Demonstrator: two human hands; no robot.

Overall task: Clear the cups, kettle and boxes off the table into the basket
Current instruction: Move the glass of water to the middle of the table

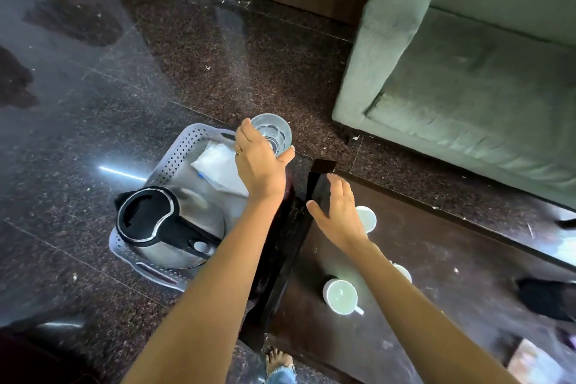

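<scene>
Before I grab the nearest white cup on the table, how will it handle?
The white cup looks like rigid ceramic, so probably breakable if knocked off the table. It appears empty, so likely light. It stands upright on a glossy top and would probably slide rather than roll if pushed.

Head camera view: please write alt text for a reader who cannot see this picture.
A person's left hand holds a clear glass above the far corner of a grey basket on the floor, which contains a steel kettle and a white packet. The right hand hovers open over a dark table where white cups stand.
</scene>
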